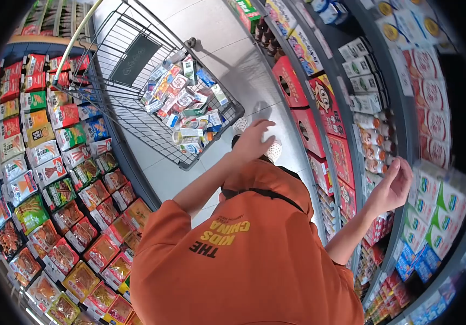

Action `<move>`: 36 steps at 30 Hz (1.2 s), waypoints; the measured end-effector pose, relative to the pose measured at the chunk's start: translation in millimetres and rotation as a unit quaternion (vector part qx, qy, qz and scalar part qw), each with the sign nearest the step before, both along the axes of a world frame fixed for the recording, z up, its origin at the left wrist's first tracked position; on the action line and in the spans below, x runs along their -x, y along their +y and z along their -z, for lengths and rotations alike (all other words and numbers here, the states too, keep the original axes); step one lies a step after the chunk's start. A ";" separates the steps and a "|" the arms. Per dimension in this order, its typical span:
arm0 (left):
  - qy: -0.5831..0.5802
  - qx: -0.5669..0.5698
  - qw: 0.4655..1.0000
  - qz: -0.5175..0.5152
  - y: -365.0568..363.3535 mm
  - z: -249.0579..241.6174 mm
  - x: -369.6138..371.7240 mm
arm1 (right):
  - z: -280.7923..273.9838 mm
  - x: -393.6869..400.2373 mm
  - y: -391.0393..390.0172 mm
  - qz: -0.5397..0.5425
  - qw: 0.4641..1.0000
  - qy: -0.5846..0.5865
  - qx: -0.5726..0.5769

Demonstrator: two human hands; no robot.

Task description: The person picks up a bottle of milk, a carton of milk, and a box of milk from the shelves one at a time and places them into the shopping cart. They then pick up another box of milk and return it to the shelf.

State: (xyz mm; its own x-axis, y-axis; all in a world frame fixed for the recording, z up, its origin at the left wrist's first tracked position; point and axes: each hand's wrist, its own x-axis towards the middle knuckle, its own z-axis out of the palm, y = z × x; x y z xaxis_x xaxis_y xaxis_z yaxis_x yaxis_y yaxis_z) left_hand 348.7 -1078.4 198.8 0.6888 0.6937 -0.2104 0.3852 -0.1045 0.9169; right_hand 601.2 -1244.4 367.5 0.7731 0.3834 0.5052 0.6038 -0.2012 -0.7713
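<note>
My left hand [254, 142] hovers in front of my orange shirt [238, 271], palm down, its fingers loosely spread and holding nothing. Below it, my patterned shoes show on the tiled floor. At the right, my right hand [391, 187] is raised beside the shelves, with loosely bent fingers and nothing visible in it. Small bottles [373, 143] stand on the shelf just above and left of that hand. To its right are white and green shrink-wrapped packs [436, 203], and higher up sit white packs with red print [428, 103].
A wire shopping cart [135, 122] stands ahead on the left, with a heap of small boxes and packets [184, 100] inside. A sloping display of packaged foods [59, 173] lines the left side. Red gift boxes [290, 81] fill low shelves on the right.
</note>
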 end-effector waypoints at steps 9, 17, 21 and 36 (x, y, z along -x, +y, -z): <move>0.229 0.004 0.955 -0.187 115.4 230.5 71.6 | 16.7 26.8 70.8 -0.056 0.991 0.048 0.111; 0.404 0.127 0.906 0.029 174.1 342.4 50.8 | 29.7 39.9 71.0 -0.011 0.967 0.028 0.252; 0.359 0.031 0.932 -0.051 167.1 359.1 62.5 | 33.5 46.3 67.5 -0.010 0.961 0.050 0.271; -0.154 0.162 0.955 -0.195 105.1 -35.9 89.8 | 57.5 77.6 133.3 -0.287 0.893 0.265 0.224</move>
